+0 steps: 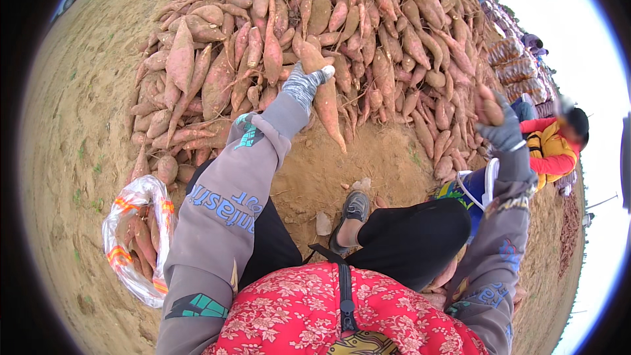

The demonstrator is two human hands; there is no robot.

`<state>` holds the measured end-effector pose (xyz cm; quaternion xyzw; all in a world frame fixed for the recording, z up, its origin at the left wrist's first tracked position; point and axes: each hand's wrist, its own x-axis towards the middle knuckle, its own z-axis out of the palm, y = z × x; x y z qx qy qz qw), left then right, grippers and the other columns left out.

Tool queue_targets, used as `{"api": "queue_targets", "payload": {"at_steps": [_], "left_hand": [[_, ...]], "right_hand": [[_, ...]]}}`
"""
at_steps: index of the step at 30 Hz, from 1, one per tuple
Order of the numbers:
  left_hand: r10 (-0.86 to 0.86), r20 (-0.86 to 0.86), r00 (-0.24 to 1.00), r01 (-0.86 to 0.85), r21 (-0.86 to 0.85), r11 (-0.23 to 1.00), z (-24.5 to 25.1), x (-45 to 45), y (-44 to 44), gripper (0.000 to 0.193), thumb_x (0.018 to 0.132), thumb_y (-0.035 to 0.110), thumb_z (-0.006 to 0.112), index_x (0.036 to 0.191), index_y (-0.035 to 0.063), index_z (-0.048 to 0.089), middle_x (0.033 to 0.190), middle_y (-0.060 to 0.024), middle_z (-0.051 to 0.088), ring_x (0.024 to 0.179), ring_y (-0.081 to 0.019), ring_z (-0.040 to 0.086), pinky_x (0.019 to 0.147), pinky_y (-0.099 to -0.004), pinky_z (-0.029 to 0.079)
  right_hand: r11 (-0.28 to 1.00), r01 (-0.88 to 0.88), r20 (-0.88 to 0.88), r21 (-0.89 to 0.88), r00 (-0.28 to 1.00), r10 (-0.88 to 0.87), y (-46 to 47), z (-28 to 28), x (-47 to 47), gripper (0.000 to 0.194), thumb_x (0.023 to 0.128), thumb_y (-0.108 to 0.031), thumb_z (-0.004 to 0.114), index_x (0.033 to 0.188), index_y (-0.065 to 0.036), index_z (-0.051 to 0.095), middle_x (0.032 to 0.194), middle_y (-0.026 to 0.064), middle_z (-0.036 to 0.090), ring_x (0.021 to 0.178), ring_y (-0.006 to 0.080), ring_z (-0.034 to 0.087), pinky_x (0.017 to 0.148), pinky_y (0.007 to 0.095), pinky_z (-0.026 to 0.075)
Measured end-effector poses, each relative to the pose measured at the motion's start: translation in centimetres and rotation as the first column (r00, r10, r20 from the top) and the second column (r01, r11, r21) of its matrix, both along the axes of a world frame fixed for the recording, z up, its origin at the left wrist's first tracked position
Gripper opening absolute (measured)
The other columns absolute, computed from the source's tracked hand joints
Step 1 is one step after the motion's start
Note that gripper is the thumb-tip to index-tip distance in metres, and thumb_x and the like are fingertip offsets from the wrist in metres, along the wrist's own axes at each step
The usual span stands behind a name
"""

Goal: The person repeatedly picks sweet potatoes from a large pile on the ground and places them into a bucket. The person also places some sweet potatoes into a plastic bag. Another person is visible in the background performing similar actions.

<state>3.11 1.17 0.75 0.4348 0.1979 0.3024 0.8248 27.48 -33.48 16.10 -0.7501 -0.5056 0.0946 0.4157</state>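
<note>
A broad heap of sweet potatoes (315, 15) rises in front of me. My left hand (304, 84), in a grey knitted glove, grips a long tapered sweet potato (325, 103) at the near edge of the heap; its thin tip points toward me. Out to the right, my gloved right hand (503, 125) is closed around a smaller sweet potato (492, 111), partly covered by the fingers. Below that hand stands a blue bucket (475, 182) with a white rim, partly hidden by my right sleeve and knee. What the bucket holds is hidden.
At left, a clear plastic bag (165, 236) with orange stripes holds several sweet potatoes. A person (549, 145) in a yellow vest sits at the right. Filled sacks (515, 69) are stacked beyond. Stones (323, 224) lie by my shoe (352, 214). More sweet potatoes (441, 278) lie beside my right leg.
</note>
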Motion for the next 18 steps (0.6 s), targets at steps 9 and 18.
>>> {"api": "queue_targets", "payload": {"at_steps": [9, 18], "left_hand": [[0.333, -0.257, 0.907, -0.419, -0.620, 0.663, -2.3, -7.2, 6.8, 0.039, 0.077, 0.019, 0.065, 0.110, 0.0073, 0.049, 0.105, -0.0116, 0.054, 0.092, -0.0281, 0.054, 0.086, -0.0480, 0.046], [0.430, 0.093, 0.898, -0.254, -0.689, 0.679, 0.5, -7.8, 10.2, 0.050, 0.083, 0.028, 0.053, 0.122, -0.0007, 0.039, 0.121, -0.0171, 0.046, 0.108, -0.0341, 0.048, 0.097, -0.0506, 0.038]], "right_hand": [[0.639, 0.578, 0.390, -0.508, 0.815, -0.428, -3.6, -3.8, 5.5, 0.075, 0.069, -0.017, 0.072, 0.134, -0.008, 0.035, 0.119, 0.0185, 0.053, 0.111, 0.0290, 0.051, 0.096, 0.0320, 0.040], [0.781, -0.138, 0.240, -0.609, 0.907, 0.347, 36.7, -13.8, -12.2, 0.086, 0.073, -0.032, 0.071, 0.138, -0.004, 0.022, 0.138, 0.0197, 0.032, 0.129, 0.0301, 0.031, 0.106, 0.0347, 0.028]]}}
